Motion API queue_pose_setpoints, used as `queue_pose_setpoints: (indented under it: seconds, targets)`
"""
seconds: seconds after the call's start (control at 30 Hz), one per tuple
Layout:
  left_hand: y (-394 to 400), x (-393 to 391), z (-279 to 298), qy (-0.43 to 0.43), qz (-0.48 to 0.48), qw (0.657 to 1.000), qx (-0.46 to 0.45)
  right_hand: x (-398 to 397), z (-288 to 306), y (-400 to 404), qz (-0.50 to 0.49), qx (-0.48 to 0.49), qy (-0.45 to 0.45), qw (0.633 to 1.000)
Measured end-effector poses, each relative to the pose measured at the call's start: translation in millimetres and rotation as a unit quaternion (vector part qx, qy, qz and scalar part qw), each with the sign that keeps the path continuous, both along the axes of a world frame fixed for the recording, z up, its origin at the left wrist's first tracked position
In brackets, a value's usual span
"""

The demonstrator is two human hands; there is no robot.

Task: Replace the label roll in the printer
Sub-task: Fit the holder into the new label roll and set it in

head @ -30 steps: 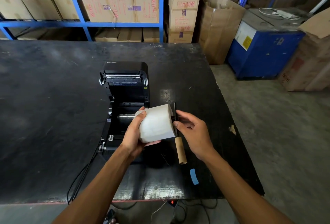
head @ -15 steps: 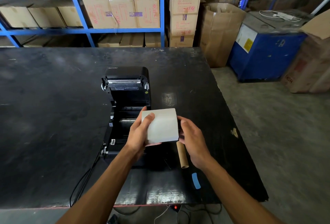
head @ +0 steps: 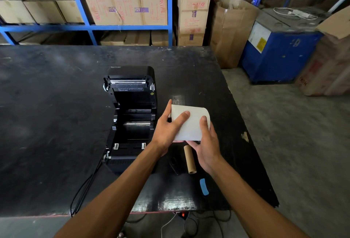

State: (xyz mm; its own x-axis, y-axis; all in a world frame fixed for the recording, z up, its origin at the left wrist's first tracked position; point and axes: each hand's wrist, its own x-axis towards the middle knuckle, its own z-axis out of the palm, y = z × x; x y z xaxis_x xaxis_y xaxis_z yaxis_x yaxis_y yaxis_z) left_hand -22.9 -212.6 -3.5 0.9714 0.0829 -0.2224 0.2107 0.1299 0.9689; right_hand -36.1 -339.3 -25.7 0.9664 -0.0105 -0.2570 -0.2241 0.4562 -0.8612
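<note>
Both hands hold the new white label roll (head: 190, 123) just right of the open printer (head: 132, 120), above the tabletop (head: 47, 124). The left hand (head: 168, 129) wraps fingers over its near face; the right hand (head: 206, 143) cups it from below, thumb on top, probably to steady it for lowering into the bay. The spent cardboard core (head: 190, 159) lies aside on the tabletop, clear of the bay.

Single head view, yours: looks forward and down, close over table (head: 56, 124); shelving (head: 79, 27) well beyond your fingers.
</note>
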Motion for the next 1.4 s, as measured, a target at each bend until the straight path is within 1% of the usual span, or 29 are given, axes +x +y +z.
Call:
queue_pose_setpoints:
  seconds: [0.1, 0.17, 0.2, 0.27, 0.3, 0.33, 0.37, 0.4, 0.43, 0.47, 0.53, 0.57, 0.6, 0.67, 0.73, 0.8, 0.9, 1.0, 1.07, 1.13, 1.2, 1.23, 1.33, 1.37, 1.4]
  targets:
    - [-8.4, 3.0, 5.0, 0.003, -0.028, 0.999, 0.043, 3.5, -5.1, -12.7, -0.012, 0.048, 0.027, 0.998]
    - [-10.7, 5.4, 8.0, -0.003, -0.064, 0.996, 0.056, 5.2, -9.0, -22.9, -0.023, 0.091, 0.045, 0.995]
    - [-9.8, 6.6, 9.5, -0.006, -0.087, 0.995, 0.045, 5.9, -10.9, -28.3, -0.027, 0.119, 0.054, 0.991]
    - [-3.2, 9.7, 9.7, -0.007, -0.102, 0.994, -0.024, 8.5, -14.5, -39.0, -0.030, 0.173, 0.068, 0.982]
    - [0.4, 11.3, 5.2, 0.001, -0.078, 0.995, -0.065, 9.9, -15.8, -44.5, -0.032, 0.195, 0.075, 0.977]
    - [2.2, 13.1, -3.2, 0.019, -0.034, 0.995, -0.088, 11.8, -16.9, -49.4, -0.034, 0.211, 0.082, 0.973]
    - [2.2, 13.0, -13.9, 0.045, 0.012, 0.996, -0.079, 14.0, -18.0, -54.1, -0.035, 0.224, 0.086, 0.970]
    - [-0.5, 10.6, -26.9, 0.079, 0.043, 0.995, -0.032, 15.7, -19.2, -58.4, -0.035, 0.234, 0.087, 0.968]
    - [-4.9, 5.2, -41.9, 0.111, 0.050, 0.992, 0.042, 16.9, -20.6, -62.1, -0.037, 0.239, 0.086, 0.967]
    - [-9.7, -1.9, -58.3, 0.132, 0.036, 0.981, 0.135, 17.5, -22.1, -65.1, -0.039, 0.243, 0.086, 0.965]
    - [-17.5, -17.8, -91.4, 0.159, -0.020, 0.938, 0.308, 16.4, -26.0, -69.0, -0.046, 0.253, 0.091, 0.962]
    - [-20.3, -24.5, -102.8, 0.174, -0.036, 0.913, 0.368, 15.0, -28.2, -70.5, -0.048, 0.262, 0.095, 0.959]
    - [-22.3, -29.1, -110.8, 0.190, -0.044, 0.892, 0.408, 13.6, -30.4, -71.7, -0.048, 0.270, 0.099, 0.956]
    - [-26.3, -33.2, -120.4, 0.218, -0.048, 0.863, 0.453, 11.3, -35.3, -74.7, -0.051, 0.281, 0.103, 0.953]
    - [-29.6, -32.7, -124.4, 0.231, -0.052, 0.845, 0.480, 8.9, -39.1, -77.5, -0.053, 0.280, 0.109, 0.952]
    - [-30.9, -27.7, -124.1, 0.236, -0.057, 0.834, 0.496, 6.5, -42.3, -79.4, -0.053, 0.280, 0.115, 0.951]
    - [-29.8, -22.6, -121.5, 0.244, -0.050, 0.839, 0.484, 4.3, -47.0, -81.6, -0.055, 0.286, 0.130, 0.948]
    - [-25.7, -25.2, -116.5, 0.248, -0.019, 0.864, 0.438, 1.9, -52.5, -81.7, -0.057, 0.293, 0.139, 0.944]
    - [-21.9, -23.2, -104.8, 0.209, 0.033, 0.906, 0.365, 0.7, -56.4, -81.0, -0.056, 0.294, 0.145, 0.943]
    - [-18.4, -16.7, -85.1, 0.131, 0.098, 0.951, 0.263, 0.6, -58.6, -80.1, -0.056, 0.295, 0.156, 0.941]
    - [-17.5, -10.8, -60.4, 0.067, 0.123, 0.975, 0.172, 1.1, -60.4, -78.4, -0.056, 0.294, 0.161, 0.941]
    - [-18.3, -8.6, -48.3, 0.049, 0.110, 0.984, 0.133, 1.3, -61.3, -77.0, -0.056, 0.292, 0.161, 0.941]
    - [-24.3, -3.9, -18.5, 0.025, 0.024, 0.999, 0.034, 2.1, -63.5, -71.9, -0.050, 0.289, 0.164, 0.942]
    - [-26.1, -2.8, -11.5, 0.020, -0.001, 1.000, 0.024, 2.5, -63.5, -69.9, -0.045, 0.287, 0.164, 0.943]
    - [-27.7, -1.8, -6.0, 0.014, -0.022, 0.999, 0.033, 2.7, -63.0, -67.8, -0.040, 0.284, 0.164, 0.944]
